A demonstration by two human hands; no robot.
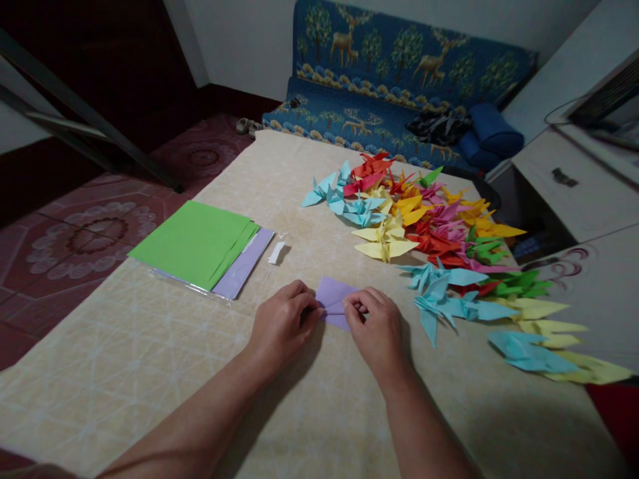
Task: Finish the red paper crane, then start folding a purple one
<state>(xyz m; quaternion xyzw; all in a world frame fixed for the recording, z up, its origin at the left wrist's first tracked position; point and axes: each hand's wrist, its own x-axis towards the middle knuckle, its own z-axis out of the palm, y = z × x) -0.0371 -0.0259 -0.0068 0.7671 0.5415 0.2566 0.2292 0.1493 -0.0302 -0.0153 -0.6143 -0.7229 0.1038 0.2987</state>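
Observation:
A small folded piece of purple origami paper [335, 291] lies on the table between my hands, with a crease or flap edge across it. My left hand [287, 316] pinches its left edge, fingers closed. On its right side, my right hand [374, 319] is closed too, with thumb and fingertips on the paper. Right of my hands spreads a heap of folded paper cranes in several colours, among them a light blue crane [433, 299] and a pale yellow crane [385, 246].
A stack of green paper sheets [194, 239] rests over purple sheets [242, 266] in clear wrapping at left. A white scrap [277, 252] lies beside it. Beyond the cloth-covered table [150, 372] stands a blue patterned sofa [344, 100]; a white cabinet [574, 179] is at right.

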